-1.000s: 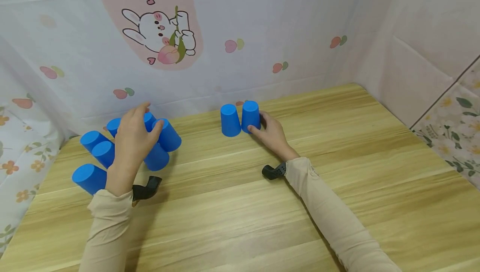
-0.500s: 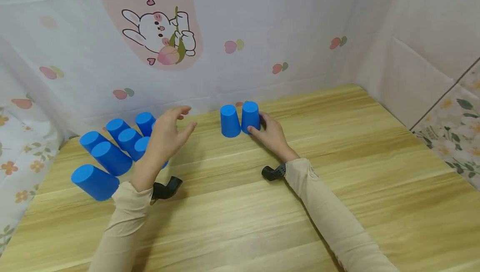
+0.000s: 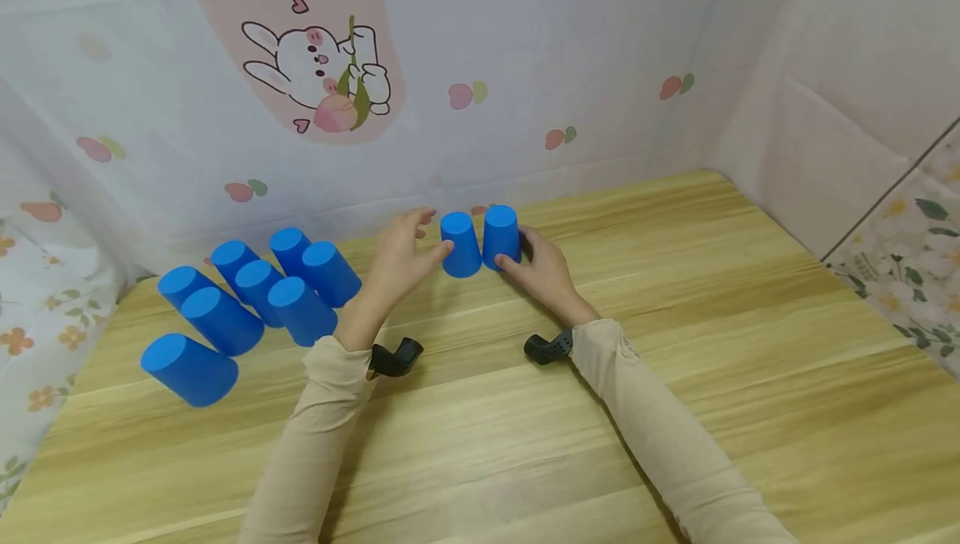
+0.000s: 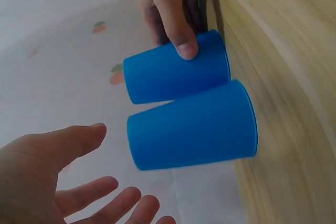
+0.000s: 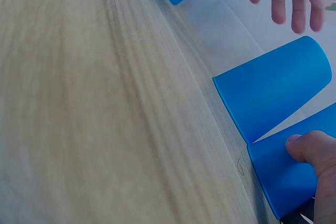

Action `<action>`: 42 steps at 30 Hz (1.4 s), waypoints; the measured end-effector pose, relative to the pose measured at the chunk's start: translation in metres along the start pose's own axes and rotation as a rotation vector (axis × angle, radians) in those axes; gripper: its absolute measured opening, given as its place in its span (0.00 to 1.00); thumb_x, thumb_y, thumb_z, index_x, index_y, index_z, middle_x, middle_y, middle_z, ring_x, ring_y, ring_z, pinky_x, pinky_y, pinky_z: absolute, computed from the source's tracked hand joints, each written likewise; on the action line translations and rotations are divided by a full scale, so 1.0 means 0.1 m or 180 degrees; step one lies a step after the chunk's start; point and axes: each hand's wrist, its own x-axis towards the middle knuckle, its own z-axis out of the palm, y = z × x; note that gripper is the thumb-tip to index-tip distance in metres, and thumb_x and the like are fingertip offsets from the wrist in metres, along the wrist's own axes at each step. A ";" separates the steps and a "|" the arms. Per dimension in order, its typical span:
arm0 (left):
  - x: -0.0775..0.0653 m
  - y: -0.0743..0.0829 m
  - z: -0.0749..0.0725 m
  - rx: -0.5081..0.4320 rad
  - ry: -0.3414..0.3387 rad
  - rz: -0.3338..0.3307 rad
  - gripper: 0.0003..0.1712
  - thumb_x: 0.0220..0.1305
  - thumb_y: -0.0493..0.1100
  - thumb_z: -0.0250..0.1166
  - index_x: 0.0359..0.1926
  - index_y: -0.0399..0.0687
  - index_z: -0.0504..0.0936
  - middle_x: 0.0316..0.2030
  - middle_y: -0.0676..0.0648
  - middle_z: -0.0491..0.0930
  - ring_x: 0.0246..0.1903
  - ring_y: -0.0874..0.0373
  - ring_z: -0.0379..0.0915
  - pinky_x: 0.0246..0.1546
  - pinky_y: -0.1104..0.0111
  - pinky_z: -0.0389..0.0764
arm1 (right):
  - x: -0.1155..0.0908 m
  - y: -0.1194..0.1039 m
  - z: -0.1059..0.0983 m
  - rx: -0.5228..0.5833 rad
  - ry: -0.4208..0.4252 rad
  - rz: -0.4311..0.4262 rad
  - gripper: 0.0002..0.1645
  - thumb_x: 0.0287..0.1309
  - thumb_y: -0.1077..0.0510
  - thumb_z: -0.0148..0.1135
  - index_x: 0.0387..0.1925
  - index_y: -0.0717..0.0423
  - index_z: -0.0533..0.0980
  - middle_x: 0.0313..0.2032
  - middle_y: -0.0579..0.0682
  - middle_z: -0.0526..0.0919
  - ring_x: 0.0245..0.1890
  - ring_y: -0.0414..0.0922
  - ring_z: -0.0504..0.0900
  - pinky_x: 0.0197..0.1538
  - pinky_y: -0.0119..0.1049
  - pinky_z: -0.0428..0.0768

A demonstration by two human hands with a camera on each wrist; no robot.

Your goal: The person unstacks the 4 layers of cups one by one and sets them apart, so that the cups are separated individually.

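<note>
Two blue plastic cups stand upside down side by side at the back middle of the table. My right hand [image 3: 550, 273] grips the right-hand cup [image 3: 501, 237], thumb on its near side and fingers round its far side. Beside the other cup [image 3: 460, 246] is my left hand [image 3: 397, 265], thumb and fingers spread. The left wrist view shows a gap between the left hand [image 4: 39, 169] and that cup [image 4: 191, 129]. In the right wrist view the two cups' rims touch, and the right thumb [image 5: 302, 148] lies on the held cup.
Several more upside-down blue cups stand in a loose group at the left of the wooden table [image 3: 480, 444], the nearest cup [image 3: 191, 371] toward the front. A printed cloth [image 3: 540, 52] hangs right behind the table's back edge.
My left hand has moved right, from over the left group of cups to beside the left cup of the pair. My right hand stays on its cup.
</note>
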 end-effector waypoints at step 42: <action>0.11 -0.05 0.34 0.0160 0.0222 -0.0139 0.32 0.65 0.47 0.59 0.64 0.35 0.63 0.52 0.37 0.73 0.49 0.46 0.71 0.46 0.57 0.75 | -0.01 -0.01 -0.02 0.0063 -0.0042 0.0018 0.38 0.57 0.51 0.62 0.64 0.66 0.61 0.61 0.62 0.67 0.61 0.55 0.67 0.61 0.45 0.66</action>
